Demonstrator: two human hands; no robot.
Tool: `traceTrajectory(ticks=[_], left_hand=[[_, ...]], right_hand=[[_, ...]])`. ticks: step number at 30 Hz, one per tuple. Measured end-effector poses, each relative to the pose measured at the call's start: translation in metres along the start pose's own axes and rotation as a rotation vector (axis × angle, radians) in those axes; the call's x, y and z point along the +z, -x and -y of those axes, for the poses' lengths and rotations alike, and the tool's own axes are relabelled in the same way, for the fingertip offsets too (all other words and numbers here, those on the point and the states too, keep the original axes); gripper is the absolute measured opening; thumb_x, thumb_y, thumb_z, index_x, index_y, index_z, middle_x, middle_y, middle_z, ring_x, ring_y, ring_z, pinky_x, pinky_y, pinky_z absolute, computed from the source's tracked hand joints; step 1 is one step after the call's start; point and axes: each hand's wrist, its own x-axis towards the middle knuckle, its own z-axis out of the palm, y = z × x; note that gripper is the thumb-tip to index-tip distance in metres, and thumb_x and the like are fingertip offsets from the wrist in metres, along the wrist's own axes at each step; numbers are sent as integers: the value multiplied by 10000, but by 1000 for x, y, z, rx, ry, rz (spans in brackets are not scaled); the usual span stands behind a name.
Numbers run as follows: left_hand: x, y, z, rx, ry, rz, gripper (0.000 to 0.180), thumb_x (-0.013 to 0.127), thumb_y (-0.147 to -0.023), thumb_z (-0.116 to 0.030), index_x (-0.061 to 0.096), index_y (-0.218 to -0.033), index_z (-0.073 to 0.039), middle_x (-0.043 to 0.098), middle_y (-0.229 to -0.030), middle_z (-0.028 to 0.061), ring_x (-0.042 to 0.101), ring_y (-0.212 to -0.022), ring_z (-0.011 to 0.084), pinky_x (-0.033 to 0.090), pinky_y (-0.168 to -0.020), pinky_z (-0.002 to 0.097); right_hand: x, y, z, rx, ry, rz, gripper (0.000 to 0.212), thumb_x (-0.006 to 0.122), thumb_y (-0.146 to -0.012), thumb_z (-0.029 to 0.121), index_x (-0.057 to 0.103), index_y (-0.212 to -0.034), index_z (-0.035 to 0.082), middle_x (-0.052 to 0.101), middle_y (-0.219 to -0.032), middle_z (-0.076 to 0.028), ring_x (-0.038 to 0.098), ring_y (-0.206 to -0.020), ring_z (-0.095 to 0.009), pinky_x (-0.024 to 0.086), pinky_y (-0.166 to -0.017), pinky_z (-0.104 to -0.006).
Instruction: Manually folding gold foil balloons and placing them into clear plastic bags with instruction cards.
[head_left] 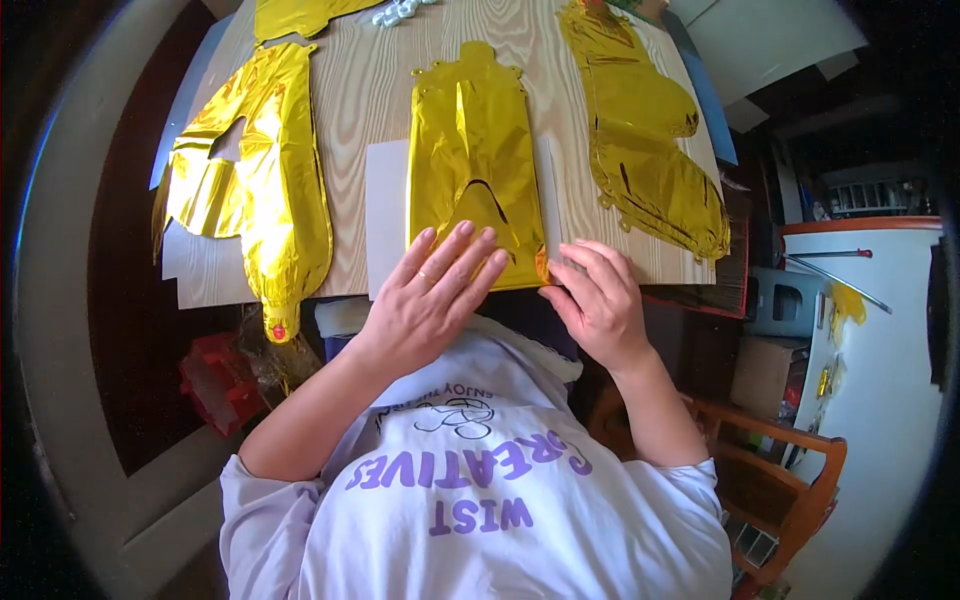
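Observation:
A flat, deflated gold foil balloon lies in front of me at the table's near edge, with small tabs at its far end. Under it, a white sheet sticks out on both sides. My left hand rests flat on the balloon's near part, fingers stretched out, a ring on one finger. At the near right corner, my right hand has its thumb and fingers closed on the foil's edge. Part of the near edge is hidden behind my left hand.
More gold foil balloons lie flat on the wood-grain table: one at left overhanging the near edge, one at right. White pieces sit at the far edge. A wooden chair stands right, a red crate left.

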Motion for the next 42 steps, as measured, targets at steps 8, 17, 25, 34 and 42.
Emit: traceTrajectory(ticks=[8, 17, 25, 34, 42], left_hand=[[6, 9, 3, -16, 3, 51, 587, 523, -900, -128, 474, -1480, -55, 459, -1543, 138, 414, -1446, 313, 288, -1200, 483], [2, 15, 2, 11, -20, -43, 506, 586, -875, -133, 583, -1375, -57, 518, -1486, 136, 487, -1381, 317, 392, -1120, 472], [-8, 84, -22, -934, 1246, -233, 178, 685, -930, -167, 639, -1047, -41, 678, -989, 92, 664, -857, 232, 530, -778, 357], [-14, 55, -8, -1372, 1744, -141, 347, 753, -926, -229, 599, -1160, -25, 704, -1033, 91, 713, -800, 182, 607, -686, 314], [-11, 45, -13, -1375, 1861, -186, 250, 721, -952, -198, 620, -1134, -60, 698, -956, 44, 731, -745, 210, 592, -658, 310]], right_hand=[[-18, 11, 17, 657, -400, 45, 186, 729, -924, 180, 674, -868, 12, 662, -744, -108, 617, -568, -176, 469, -525, -295], [6, 20, 24, 1278, -1436, 156, 248, 610, -1019, 266, 653, -1060, 25, 746, -887, -121, 703, -664, -131, 507, -548, -220], [14, 27, 35, 1258, -1479, 64, 197, 591, -1019, 228, 651, -958, 51, 747, -862, -120, 726, -705, -158, 553, -610, -235], [3, 28, 33, 1137, -1154, 59, 148, 635, -987, 170, 678, -945, 35, 718, -829, -53, 679, -679, -106, 523, -617, -231], [3, 33, 32, 1188, -1294, -85, 140, 701, -952, 147, 673, -1011, 24, 694, -810, -40, 622, -641, -88, 499, -606, -232]])
